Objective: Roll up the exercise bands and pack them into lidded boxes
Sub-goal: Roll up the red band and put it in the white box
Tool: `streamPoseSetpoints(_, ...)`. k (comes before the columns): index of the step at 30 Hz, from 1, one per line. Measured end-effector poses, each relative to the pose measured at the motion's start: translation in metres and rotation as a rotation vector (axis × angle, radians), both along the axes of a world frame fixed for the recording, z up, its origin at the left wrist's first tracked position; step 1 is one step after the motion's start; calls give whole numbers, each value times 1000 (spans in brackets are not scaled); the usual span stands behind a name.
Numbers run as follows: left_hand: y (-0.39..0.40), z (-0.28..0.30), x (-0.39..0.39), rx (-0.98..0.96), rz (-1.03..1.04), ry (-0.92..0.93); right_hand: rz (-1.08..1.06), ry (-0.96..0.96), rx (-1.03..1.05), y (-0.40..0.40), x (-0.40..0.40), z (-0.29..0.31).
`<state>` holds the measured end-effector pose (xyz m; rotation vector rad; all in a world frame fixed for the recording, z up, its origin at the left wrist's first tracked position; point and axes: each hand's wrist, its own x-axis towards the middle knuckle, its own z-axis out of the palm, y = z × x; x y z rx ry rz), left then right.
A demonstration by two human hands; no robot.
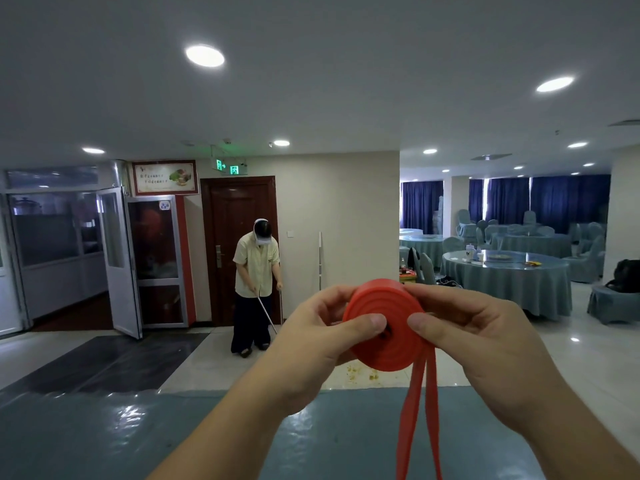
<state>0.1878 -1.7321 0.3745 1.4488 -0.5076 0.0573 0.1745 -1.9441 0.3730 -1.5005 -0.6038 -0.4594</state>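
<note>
Left hand [313, 344] and right hand [474, 341] pinch red exercise band roll [384, 325], thumbs on face. Keep coil tight, edges flush; feed hanging tail [420, 410] evenly.

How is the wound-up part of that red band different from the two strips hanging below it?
The rolled coil is a tight, round disc of spiralled layers, pinched between the left hand and right hand. The loose strips are flat, straight and unwound, dangling free with no hand on them, running out of the bottom of the picture. Both are the same red band.
</note>
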Motion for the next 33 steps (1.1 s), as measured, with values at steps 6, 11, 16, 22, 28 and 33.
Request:
streamPoseSetpoints(6, 4, 3, -1, 159, -14, -66, -4, -14, -142, -1, -3, 4)
streamPoseSetpoints(11, 0, -3, -4, 38, 26, -33, -1, 9, -90, -5, -3, 0)
streamPoseSetpoints(16, 7, 6, -5, 162, 18, -43, -9, -13, -107, -3, -4, 1)
streamPoseSetpoints(22, 2, 0, -5, 42, 42, -36, 14, -28, -126, -5, -6, 3)
streamPoseSetpoints(28, 2, 6, -5, -23, -27, 2, -87, -117, -1, 4, -4, 7)
streamPoseSetpoints(33, -3, 1, 2, -132, 41, -8, -39, -76, 31, 2, -4, 9)
